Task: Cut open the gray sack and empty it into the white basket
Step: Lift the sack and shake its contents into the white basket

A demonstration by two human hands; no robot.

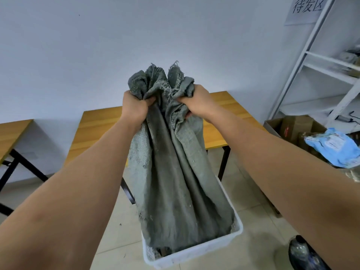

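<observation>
Both of your hands are fists closed on bunched fabric at the top of the gray sack [175, 162]. Your left hand [136, 106] grips one gathered corner and your right hand [196, 102] grips the other, level with each other and close together, with frayed fabric ends poking up above your knuckles.

Nearest to you, the sack's lower end sits down inside the white basket [214, 246], which rests on the tiled floor [253, 191] directly below your hands. The sack's long axis runs nearly straight up and down, from the basket to your fists. That is the relation that matters: the opening, judging by how it hangs, faces down into the basket, and your grip is on the opposite end, straight above it. The cloth hangs slack and flat in long folds, so most of the load seems to be out already, though you cannot see what lies under it in the basket.

A lift or shake along that vertical line should keep anything left falling inside the rim. Neither hand is nearer; they share the load evenly.

Beyond the sack stands a wooden table [97, 129] against the wall, a second one off to your left, and a white shelf rack [319, 61] with cardboard boxes [292, 127] to your right.
</observation>
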